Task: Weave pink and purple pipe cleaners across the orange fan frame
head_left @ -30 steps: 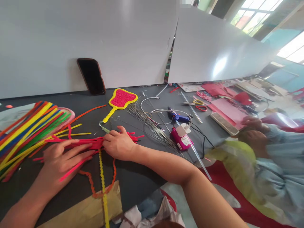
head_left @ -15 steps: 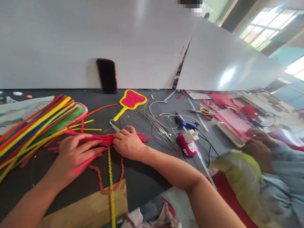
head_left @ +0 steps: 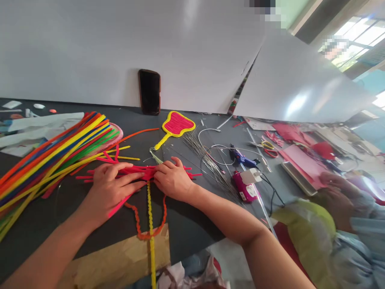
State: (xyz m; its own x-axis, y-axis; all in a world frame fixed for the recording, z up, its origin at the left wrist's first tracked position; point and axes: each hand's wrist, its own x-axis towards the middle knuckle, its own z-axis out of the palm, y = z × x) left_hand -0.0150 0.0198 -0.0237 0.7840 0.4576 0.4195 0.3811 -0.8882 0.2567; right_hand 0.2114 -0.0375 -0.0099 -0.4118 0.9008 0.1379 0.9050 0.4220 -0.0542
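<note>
A bundle of red pipe cleaners (head_left: 147, 174) lies crosswise in front of me. My left hand (head_left: 108, 190) presses its fingers around the left part of the bundle, and one pinkish-red strand sticks out below that palm. Close beside it, my right hand (head_left: 173, 179) grips the bundle, its fingertips partly hiding the strands. From under the bundle a twisted yellow pipe cleaner (head_left: 151, 228) runs down toward me. An orange wavy pipe cleaner (head_left: 138, 224) loops behind or around it; which, I cannot tell. A red fan shape with a yellow edge (head_left: 178, 123) lies beyond my hands.
Many coloured pipe cleaners (head_left: 54, 160) spread at left. A phone (head_left: 149, 92) leans on the white board (head_left: 99, 48). Thin wires (head_left: 207, 156), a glue gun (head_left: 242, 156), a purple power socket (head_left: 245, 188) and scissors (head_left: 269, 149) lie right. Another person's hands (head_left: 337, 188) work at far right.
The whole view has shifted, so things appear further right. Both hands stay on the red bundle, with the fingers slightly closer together.
</note>
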